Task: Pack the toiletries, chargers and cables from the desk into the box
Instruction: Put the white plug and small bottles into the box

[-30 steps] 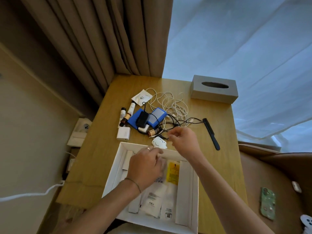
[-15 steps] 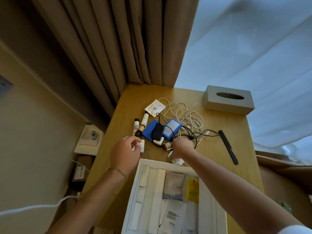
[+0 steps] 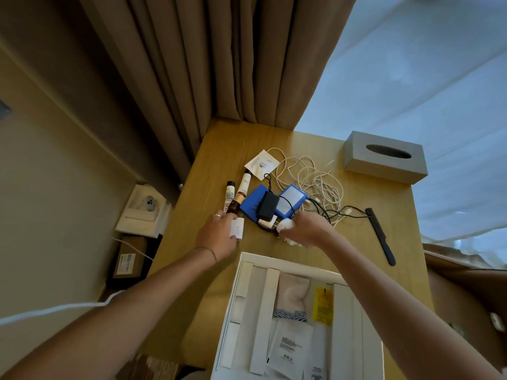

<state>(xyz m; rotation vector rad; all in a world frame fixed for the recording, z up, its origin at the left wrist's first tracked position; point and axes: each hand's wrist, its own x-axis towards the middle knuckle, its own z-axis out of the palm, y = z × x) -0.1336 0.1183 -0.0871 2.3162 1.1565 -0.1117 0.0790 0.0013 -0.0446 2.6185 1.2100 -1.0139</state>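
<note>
Since half a second ago both hands have advanced toward 12 o'clock, off the box and onto the clutter. Left hand (image 3: pixel 218 234) now lies over the white charger block (image 3: pixel 237 228) at the counter (image 3: pixel 192 242) edge, fingers curled on it, grip grasping it. Right hand (image 3: pixel 307 229) grip clenched around a small white plug adapter (image 3: pixel 285 224); a second white piece shows under the palm, identity unclear.

Writing: charger block face reads "120W" sideways. White sachet (image 3: pixel 262 164) at 12 o'clock carries print too small to read. Sachet in the box (image 3: pixel 290 349) has a grey logo, illegible. Yellow tag (image 3: pixel 323 305) likewise illegible.

Hidden or cut off: white box (image 3: pixel 247 297) at 6 o'clock runs off the bottom edge; right forearm covers its right side. Right fingers mostly hidden behind the hand. Black cable (image 3: pixel 337 213) disappears beneath the right hand.

Remaining on the counter: two tubes (image 3: pixel 237 194) side by side at 11 o'clock of the left hand, the brown one's end touching the fingertips; blue pouch (image 3: pixel 252 205) with black adapter (image 3: pixel 267 205) on top; blue-framed pad (image 3: pixel 290 200) beside it; tangled white cable (image 3: pixel 315 176) behind; black comb (image 3: pixel 381 235) at 3 o'clock, well apart. Grey tissue box (image 3: pixel 384 156) at 1 o'clock. Brown curtain (image 3: pixel 219 64) behind. Wall socket (image 3: pixel 149 207) at 9 o'clock, below counter level.
</note>
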